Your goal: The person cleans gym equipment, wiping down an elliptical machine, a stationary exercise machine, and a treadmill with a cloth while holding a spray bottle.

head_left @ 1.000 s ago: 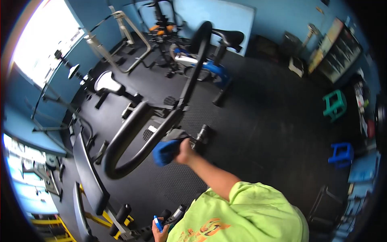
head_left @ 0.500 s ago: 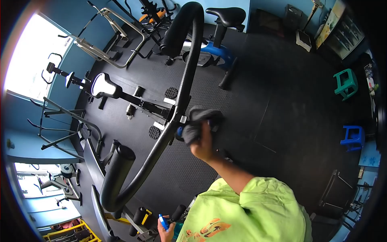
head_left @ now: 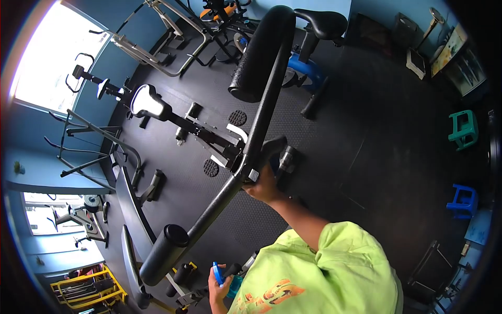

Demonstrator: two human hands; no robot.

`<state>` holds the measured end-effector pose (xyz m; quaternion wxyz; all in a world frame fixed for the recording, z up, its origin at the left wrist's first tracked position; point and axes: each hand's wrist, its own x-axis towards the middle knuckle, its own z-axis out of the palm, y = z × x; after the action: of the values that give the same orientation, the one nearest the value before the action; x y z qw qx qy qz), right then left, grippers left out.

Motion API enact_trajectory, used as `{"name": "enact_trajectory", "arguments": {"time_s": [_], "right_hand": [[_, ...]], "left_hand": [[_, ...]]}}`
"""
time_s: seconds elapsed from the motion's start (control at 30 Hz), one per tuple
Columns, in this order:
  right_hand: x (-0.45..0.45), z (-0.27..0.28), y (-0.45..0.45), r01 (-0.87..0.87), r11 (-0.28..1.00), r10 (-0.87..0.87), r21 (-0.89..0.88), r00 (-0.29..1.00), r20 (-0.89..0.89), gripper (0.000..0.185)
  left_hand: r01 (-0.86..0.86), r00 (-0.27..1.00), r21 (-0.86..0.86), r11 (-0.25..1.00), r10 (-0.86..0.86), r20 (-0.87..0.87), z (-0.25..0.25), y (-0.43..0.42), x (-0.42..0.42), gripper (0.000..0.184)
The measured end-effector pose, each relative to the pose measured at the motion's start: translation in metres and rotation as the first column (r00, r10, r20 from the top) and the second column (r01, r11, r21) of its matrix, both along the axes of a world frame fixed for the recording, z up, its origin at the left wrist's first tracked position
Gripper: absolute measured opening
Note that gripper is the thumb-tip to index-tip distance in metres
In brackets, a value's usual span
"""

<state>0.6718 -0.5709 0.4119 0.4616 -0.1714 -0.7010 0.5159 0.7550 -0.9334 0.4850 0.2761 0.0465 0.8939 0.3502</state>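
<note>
My right hand [head_left: 263,187] is closed beside the middle of a black curved handlebar [head_left: 209,210] with foam grips, where it meets the frame. A dark grey cloth [head_left: 273,148] is bunched at that joint, partly hidden by the bar and my hand. Low in the view, my left hand [head_left: 216,291] is wrapped round a spray bottle [head_left: 235,286] with a blue trigger head and teal body. The thick foam grips [head_left: 164,255] stick out at both ends of the bar.
Beyond the bar stands a machine with a white-topped seat [head_left: 148,101]. An exercise bike [head_left: 308,70] is at the back, a padded bench [head_left: 130,201] to the left. A green stool [head_left: 463,130] and a blue stool [head_left: 462,201] are on the right. A yellow rack [head_left: 86,290] fills the lower left corner.
My right hand has moved with the cloth from in front of the bar in against its middle joint. My view has shifted, and my left hand still grips the spray bottle.
</note>
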Motion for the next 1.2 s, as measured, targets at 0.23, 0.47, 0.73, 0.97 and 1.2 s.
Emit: {"name": "enact_trajectory", "arguments": {"time_s": [0.23, 0.47, 0.73, 0.97, 1.2], "right_hand": [[-0.042, -0.131, -0.017, -0.110, 0.957, 0.176, -0.267, 0.955, 0.238, 0.033], [-0.033, -0.139, 0.003, -0.256, 0.965, 0.203, 0.052, 0.860, 0.468, 0.043], [0.084, -0.155, -0.014, 0.125, 0.891, 0.272, -0.436, 0.621, 0.735, 0.029], [0.079, -0.084, -0.049, -0.102, 0.972, 0.199, -0.211, 0.834, 0.515, 0.038], [-0.001, -0.081, -0.006, -0.440, 0.202, -0.246, 0.875, 0.842, 0.480, 0.047]], "left_hand": [[-0.012, 0.999, -0.007, 1.000, 0.012, 0.029, 0.001, 0.015, 0.012, 0.043], [0.036, 0.999, -0.004, 0.999, -0.036, 0.019, -0.020, 0.013, 0.037, 0.045], [-0.102, 0.994, 0.104, 0.989, 0.106, -0.030, -0.019, -0.006, 0.068, 0.047], [-0.243, 0.968, 0.217, 0.946, 0.250, -0.008, -0.034, -0.062, 0.107, 0.047], [-0.385, 0.922, 0.295, 0.874, 0.380, 0.078, -0.096, -0.063, 0.120, 0.047]]}}
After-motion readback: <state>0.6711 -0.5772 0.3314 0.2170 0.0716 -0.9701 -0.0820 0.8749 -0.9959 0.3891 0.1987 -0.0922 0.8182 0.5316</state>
